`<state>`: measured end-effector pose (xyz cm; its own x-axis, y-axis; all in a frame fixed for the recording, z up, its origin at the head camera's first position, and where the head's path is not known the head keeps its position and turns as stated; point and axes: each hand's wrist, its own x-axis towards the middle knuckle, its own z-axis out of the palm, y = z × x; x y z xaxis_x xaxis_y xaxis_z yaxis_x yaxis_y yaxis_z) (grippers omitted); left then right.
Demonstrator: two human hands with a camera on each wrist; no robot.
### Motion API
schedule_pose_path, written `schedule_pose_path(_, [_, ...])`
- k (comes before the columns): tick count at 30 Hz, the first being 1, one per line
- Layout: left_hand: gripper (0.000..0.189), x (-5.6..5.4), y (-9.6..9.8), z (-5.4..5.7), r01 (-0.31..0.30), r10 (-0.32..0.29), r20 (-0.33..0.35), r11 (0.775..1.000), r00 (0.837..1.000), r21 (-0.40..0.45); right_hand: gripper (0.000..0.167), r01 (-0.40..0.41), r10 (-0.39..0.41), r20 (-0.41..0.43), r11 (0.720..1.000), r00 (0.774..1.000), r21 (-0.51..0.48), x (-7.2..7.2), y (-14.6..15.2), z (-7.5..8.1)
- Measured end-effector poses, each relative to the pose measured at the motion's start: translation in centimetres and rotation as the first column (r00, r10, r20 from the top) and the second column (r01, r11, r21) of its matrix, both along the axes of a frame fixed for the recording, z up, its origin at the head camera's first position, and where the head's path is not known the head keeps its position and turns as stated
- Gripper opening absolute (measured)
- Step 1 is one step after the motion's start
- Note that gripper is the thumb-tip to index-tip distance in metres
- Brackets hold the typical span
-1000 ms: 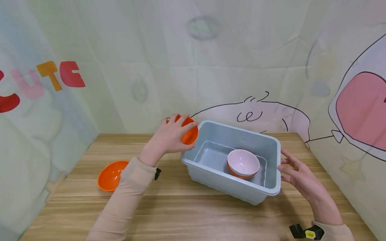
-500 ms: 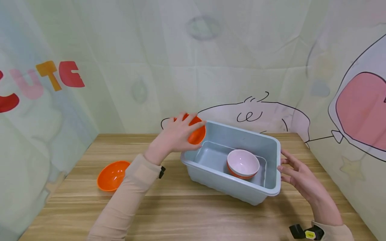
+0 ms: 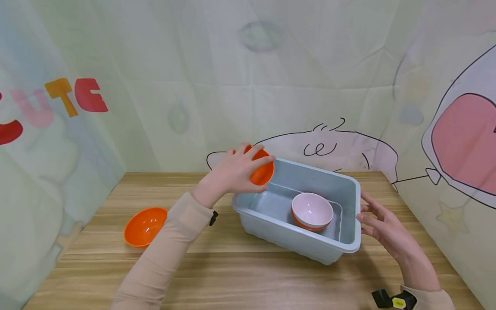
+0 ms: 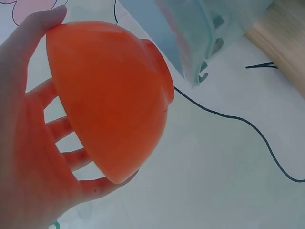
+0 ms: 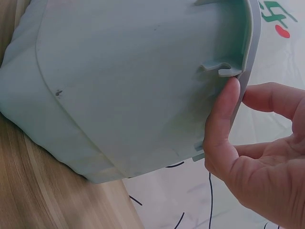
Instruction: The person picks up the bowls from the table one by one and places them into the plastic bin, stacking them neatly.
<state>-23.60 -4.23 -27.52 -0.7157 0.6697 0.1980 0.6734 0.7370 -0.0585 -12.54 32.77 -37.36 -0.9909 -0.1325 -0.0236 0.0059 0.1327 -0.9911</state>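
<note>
My left hand (image 3: 240,172) grips an orange bowl (image 3: 263,172) by its rim, fingers and thumb spread round it. The bowl is tipped on its side above the left end of a grey-blue plastic bin (image 3: 286,234). In the left wrist view, the outside of the orange bowl (image 4: 109,95) shows, its foot toward the bin's wall. My right hand (image 3: 387,228) holds the bin's right rim, and fingertips (image 5: 231,90) sit right under the lip in the right wrist view. Inside the bin, a pale pink bowl (image 3: 311,207) is stacked in an orange one (image 3: 310,226).
Another orange bowl (image 3: 143,228) rests upright on the wooden table (image 3: 248,280) at the left, partly behind my left sleeve (image 3: 174,245). A printed cloth backdrop (image 3: 248,107) hangs close behind the table and along both sides.
My left hand has moved right with the orange bowl, from the bin's left edge to over its left end. My right hand and the bin have stayed in place.
</note>
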Motion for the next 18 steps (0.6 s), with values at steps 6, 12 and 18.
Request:
schedule_pose_path(6, [0.069, -0.2, 1.2, 0.4, 0.036, -0.036, 0.051, 0.999, 0.998, 0.004, 0.074, -0.006, 0.006, -0.002, 1.000, 1.000, -0.001, 0.0, 0.2, -0.1])
schedule_pose_path(12, [0.069, -0.5, 2.5, 0.7, 0.088, -0.090, 0.096, 0.996, 0.991, 0.022, 0.074, -0.003, 0.003, 0.002, 1.000, 1.000, 0.005, 0.0, 0.1, 0.0])
schedule_pose_path(18, [0.068, -0.9, 3.9, 0.9, 0.131, -0.133, 0.101, 0.991, 0.986, 0.022, 0.073, -0.005, 0.005, -0.004, 1.000, 1.000, -0.004, 0.0, 0.1, 0.0])
